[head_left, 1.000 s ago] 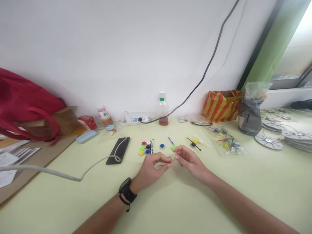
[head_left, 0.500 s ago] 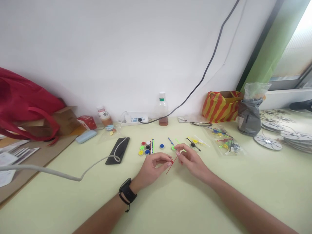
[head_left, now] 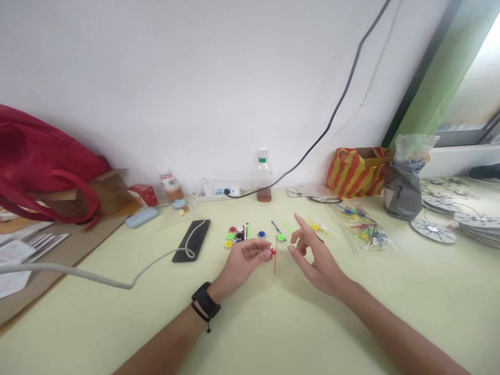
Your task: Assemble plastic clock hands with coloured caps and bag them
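Between the thumb and fingertips of my left hand (head_left: 250, 256) is a red spinner piece, a small red hub with a thin red pointer (head_left: 275, 263) standing out almost upright in this view. My right hand (head_left: 314, 255) is just to the right, fingers apart and holding nothing. Beyond my hands lie a green disc (head_left: 281, 238), a blue disc (head_left: 261, 235), a blue pointer (head_left: 275, 226) and a green pointer (head_left: 288, 227). Several coloured discs (head_left: 230, 237) and a row of narrow pointers (head_left: 247, 231) are grouped behind my left hand, partly hidden. A yellow disc (head_left: 315, 227) lies behind my right hand.
A black phone (head_left: 192, 240) with a grey cable (head_left: 117, 283) lies left. At the back stand a bottle (head_left: 264, 179) and a power strip (head_left: 214, 190). Right are plastic bags of parts (head_left: 363, 229), a striped bag (head_left: 355, 172) and stacked patterned discs (head_left: 433, 230).
My right hand has let go of the red pointer, drawn away to the right and opened. The pointer has turned from slanted to nearly upright in my left hand.
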A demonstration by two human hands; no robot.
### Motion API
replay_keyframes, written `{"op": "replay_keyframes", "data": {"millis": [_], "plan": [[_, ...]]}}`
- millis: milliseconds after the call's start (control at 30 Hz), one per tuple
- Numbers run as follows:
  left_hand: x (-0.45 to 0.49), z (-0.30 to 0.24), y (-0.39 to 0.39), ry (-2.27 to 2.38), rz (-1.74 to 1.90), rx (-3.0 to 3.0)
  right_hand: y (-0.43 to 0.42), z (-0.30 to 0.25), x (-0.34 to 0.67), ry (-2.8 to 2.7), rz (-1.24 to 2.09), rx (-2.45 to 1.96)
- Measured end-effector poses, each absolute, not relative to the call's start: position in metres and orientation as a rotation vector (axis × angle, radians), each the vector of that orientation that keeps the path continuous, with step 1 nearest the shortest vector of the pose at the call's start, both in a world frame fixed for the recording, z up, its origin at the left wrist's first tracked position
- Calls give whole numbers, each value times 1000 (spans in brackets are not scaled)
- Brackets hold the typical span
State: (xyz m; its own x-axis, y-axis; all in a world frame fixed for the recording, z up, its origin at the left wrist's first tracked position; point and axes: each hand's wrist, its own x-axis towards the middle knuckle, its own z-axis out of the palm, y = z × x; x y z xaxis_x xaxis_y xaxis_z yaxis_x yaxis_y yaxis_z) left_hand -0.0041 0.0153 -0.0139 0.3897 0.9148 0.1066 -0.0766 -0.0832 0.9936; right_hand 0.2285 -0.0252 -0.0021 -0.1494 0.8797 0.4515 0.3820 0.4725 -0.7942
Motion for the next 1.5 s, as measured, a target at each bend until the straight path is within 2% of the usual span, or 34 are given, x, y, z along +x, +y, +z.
{"op": "replay_keyframes", "data": {"millis": [233,800,967,1100,1233,1300,1500], "plan": [[-3,-8,14,809,1029,1434,-23,-1,222,-1867,1010,-1071],[0,-10,8,779,968,1562,-24,-3,212,-1753,1092,-1045],[-2,-5,6,965,971,1944,-21,-3,216,-1719,960,-1100],[-11,-5,11,1224,847,2408,-13,7,236,-1648,490,-1188],[-18,-10,16,1308,625,2564,-4,12,257,-1502,103,-1280],[-19,-12,17,1312,583,2596,-2,7,264,-1599,123,-1389],[-16,-12,15,1218,697,2652,1,-7,271,-2056,503,-1772]]}}
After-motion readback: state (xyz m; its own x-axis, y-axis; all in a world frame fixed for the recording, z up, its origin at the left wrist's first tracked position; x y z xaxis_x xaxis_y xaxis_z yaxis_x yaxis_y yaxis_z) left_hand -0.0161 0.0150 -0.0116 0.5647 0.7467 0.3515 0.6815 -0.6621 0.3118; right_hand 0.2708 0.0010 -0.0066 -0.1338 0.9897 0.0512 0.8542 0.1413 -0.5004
